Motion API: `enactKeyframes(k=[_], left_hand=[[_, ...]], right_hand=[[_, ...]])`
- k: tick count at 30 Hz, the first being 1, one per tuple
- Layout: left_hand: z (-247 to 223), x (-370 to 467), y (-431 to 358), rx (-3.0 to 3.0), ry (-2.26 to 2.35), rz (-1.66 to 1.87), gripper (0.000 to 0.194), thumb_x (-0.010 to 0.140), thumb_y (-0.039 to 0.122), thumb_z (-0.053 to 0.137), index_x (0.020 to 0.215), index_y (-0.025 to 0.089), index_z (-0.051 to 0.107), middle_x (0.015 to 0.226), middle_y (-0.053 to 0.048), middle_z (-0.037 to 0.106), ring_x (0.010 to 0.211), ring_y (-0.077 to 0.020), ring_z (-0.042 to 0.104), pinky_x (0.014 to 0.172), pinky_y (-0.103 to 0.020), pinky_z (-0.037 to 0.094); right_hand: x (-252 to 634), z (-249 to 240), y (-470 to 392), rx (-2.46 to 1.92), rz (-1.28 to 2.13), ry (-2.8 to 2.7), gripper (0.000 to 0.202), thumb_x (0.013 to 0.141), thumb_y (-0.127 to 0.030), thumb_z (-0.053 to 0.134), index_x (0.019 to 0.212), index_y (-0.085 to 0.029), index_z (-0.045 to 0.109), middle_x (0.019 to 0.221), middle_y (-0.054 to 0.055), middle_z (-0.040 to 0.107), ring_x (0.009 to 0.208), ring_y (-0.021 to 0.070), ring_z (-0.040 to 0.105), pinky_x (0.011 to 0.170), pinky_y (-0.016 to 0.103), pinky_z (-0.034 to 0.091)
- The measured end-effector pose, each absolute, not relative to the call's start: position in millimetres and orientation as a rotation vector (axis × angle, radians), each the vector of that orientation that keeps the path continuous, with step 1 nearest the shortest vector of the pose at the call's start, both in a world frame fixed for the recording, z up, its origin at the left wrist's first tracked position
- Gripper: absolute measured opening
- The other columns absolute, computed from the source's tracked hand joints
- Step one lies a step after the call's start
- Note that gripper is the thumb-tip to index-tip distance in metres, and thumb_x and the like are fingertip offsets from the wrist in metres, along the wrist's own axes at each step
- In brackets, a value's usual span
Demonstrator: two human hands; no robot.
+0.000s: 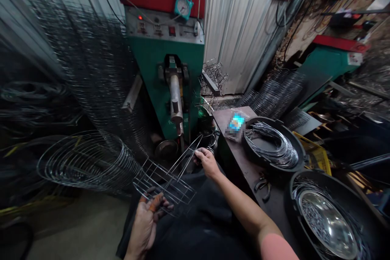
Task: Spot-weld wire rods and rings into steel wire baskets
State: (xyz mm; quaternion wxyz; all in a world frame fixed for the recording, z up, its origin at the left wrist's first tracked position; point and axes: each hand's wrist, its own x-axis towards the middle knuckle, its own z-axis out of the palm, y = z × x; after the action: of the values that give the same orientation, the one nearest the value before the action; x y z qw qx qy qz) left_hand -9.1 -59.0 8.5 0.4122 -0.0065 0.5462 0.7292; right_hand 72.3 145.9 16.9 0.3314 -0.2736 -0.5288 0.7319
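While left hand [148, 215] curls, wire grid [171, 179] — gripped

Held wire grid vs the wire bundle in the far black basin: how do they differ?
The wire grid is crossed into a mesh; the wire bundle is a curved bunch of strands.
The grid is held by the left hand; the bundle lies in the black basin.
Both are thin, shiny wire.

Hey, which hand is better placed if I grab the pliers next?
Probably your right hand: it is nearer the pliers on the bench to your right, though it seems to be pinching a wire. Your left hand is farther off, gripping the wire rack.
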Motion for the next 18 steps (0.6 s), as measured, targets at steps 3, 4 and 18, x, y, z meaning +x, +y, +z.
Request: enactKeyframes(k=[3, 4, 18], left_hand=[[1.8, -10.8, -61.3, -0.01, 1.347, 1.837, 0.055, 0.058, 0.032, 0.075, 0.106, 0.024, 0.048, 0.071, 0.004, 0.058, 0.062, -0.0137, 0.056, 0.063, -0.037, 0.053], [-0.2, -10.9, -62.2, -0.011, 1.337, 1.834, 0.055, 0.057, 0.032, 0.075, 0.104, 0.024, 0.049, 0.072, 0.003, 0.058, 0.062, -0.0137, 0.056, 0.064, -0.037, 0.053], [-0.7, -5.4, -77.7, -0.096, 1.388, 1.735, 0.062, 0.042, 0.029, 0.08, 0.097, 0.024, 0.051, 0.066, 0.004, 0.06, 0.06, -0.0152, 0.057, 0.06, -0.032, 0.052]], right_hand=[[70.7, 18.2, 142.4, -0.735, 1.899, -1.381, 0.027, 0.067, -0.04, 0.064, 0.065, -0.015, 0.055, 0.055, -0.002, 0.054, 0.048, 0.0068, 0.046, 0.044, 0.018, 0.034], [70.0, 18.4, 141.0, -0.74, 1.896, -1.37, 0.027, 0.067, -0.041, 0.064, 0.064, -0.015, 0.055, 0.055, -0.002, 0.054, 0.047, 0.0068, 0.046, 0.044, 0.018, 0.034], [71.0, 14.9, 128.1, -0.773, 1.967, -1.269, 0.029, 0.063, -0.041, 0.066, 0.062, -0.016, 0.053, 0.051, -0.004, 0.051, 0.044, 0.0065, 0.044, 0.044, 0.019, 0.033]])
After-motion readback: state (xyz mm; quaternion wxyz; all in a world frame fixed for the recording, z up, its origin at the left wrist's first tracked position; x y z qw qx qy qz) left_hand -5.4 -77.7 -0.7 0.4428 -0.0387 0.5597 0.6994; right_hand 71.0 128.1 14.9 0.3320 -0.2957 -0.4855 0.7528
